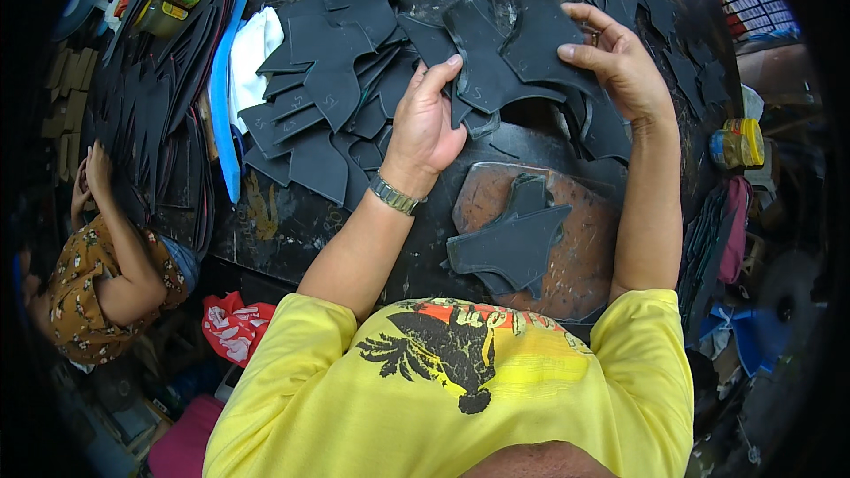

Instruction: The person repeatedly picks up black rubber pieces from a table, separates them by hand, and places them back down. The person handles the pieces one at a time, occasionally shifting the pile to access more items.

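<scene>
My left hand (428, 115), with a metal-banded watch on its wrist, grips a few overlapping black cut sheet pieces (491, 66), its thumb lying over their left edge. They look like leather or synthetic shoe-upper parts with curved outlines and small pale marks. Farther right, my right hand (624, 66) has thumb and fingertips at the right edge of another black piece (540, 26), which overlaps those in my left hand. Nearer my body, several more black cut pieces (509, 239) lie stacked on a worn brown board (584, 243).
Loose black pieces (332, 62) cover the dark table (266, 235) left of my hands and at its far side. A blue curved strip (226, 80) and white cloth (257, 57) lie left. A yellow-lidded jar (737, 143) stands right. Another person (115, 279) sits at the left.
</scene>
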A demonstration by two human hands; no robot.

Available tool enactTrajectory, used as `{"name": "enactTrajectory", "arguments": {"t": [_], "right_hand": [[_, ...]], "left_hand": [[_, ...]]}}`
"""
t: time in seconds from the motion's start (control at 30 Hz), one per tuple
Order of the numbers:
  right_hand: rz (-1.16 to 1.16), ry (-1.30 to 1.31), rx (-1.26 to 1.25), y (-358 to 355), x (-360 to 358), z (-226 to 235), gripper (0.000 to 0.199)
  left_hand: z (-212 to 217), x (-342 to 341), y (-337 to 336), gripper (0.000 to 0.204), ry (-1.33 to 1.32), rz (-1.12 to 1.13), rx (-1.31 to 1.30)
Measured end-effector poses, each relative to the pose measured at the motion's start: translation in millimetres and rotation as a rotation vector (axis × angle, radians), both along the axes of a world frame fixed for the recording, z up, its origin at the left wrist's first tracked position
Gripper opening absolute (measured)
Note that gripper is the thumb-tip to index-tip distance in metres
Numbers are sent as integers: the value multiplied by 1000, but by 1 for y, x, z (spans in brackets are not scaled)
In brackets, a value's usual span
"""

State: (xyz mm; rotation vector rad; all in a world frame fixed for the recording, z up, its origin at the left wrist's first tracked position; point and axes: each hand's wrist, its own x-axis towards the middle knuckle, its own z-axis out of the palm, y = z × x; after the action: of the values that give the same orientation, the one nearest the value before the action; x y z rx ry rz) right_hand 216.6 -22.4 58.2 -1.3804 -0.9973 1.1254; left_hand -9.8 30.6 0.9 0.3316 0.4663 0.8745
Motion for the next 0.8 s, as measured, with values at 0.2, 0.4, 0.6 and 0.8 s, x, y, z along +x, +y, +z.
{"name": "enactTrajectory", "arguments": {"t": [0.2,0.4,0.6,0.8], "right_hand": [[63,-103,-64,-8,-14,-8,50],[-123,-22,-53,-10,-14,-20,48],[-280,148,160,-7,6,-23,50],[-510,13,91,49,43,-26,54]], "left_hand": [[7,2,-2,18,-10,21,41],[9,2,-1,30,-32,10,102],[11,2,-3,43,12,-7,126],[8,2,-1,39,-7,-11,58]]}}
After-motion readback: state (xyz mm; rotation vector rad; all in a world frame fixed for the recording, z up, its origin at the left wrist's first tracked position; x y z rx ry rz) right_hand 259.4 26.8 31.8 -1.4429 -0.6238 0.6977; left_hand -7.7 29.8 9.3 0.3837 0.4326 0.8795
